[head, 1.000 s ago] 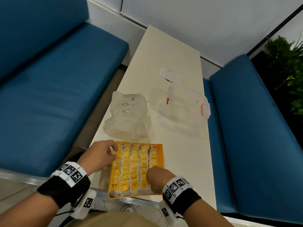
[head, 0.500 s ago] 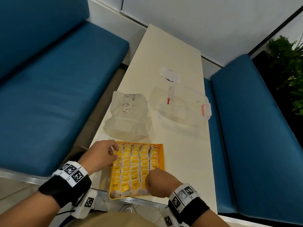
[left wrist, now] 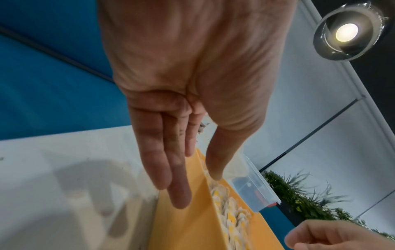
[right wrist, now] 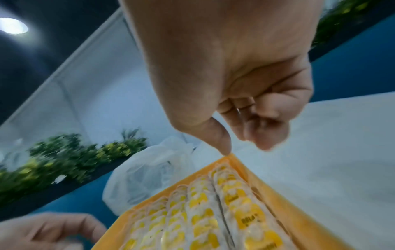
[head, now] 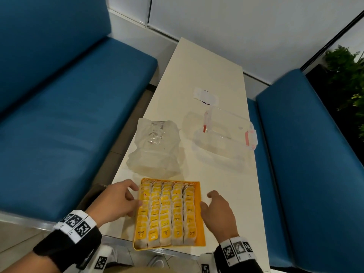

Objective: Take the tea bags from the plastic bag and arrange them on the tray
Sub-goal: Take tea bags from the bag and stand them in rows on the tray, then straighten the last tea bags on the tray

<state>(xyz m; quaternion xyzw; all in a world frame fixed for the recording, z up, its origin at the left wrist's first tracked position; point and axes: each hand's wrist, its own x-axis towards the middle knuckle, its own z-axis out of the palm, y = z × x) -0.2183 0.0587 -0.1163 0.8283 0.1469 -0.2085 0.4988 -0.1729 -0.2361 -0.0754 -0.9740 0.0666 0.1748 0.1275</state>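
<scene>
Now the left hand (head: 118,201) touches the yellow tray's (head: 200,196) left side with straight fingers, thumb over the tea bags (head: 167,211). Just right, the right hand (head: 217,211) has loosely curled, empty fingers.

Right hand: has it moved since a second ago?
Yes. The right hand was over the tea bags near the tray's near right corner; it now sits off the yellow tray, beside its right edge, fingers loosely curled.

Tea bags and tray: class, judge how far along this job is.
Done: tea bags fill the yellow tray in five rows; the plastic bag looks empty. In hand: nothing held; the left hand and right hand flank the tray. Left: apparently nothing, maybe tidying.
</scene>
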